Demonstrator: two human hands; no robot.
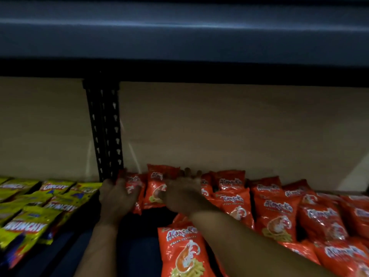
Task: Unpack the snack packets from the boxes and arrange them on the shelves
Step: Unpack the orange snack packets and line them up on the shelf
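Head view, dim and blurred; item: two red prawn-snack packets at the back of the shelf (139, 226), standing upright, long axis vertical, just right of the black slotted upright (105, 132); left packet (132, 188) lies directly ahead of the left hand (117, 196), fingers curled round its left edge; right packet (156, 188) sits under the right hand (179, 194), fingers spread over its top; each hand nearest its own packet; more red packets (277, 216) rightward; yellow packets (30, 222) beyond the upright, leftward.
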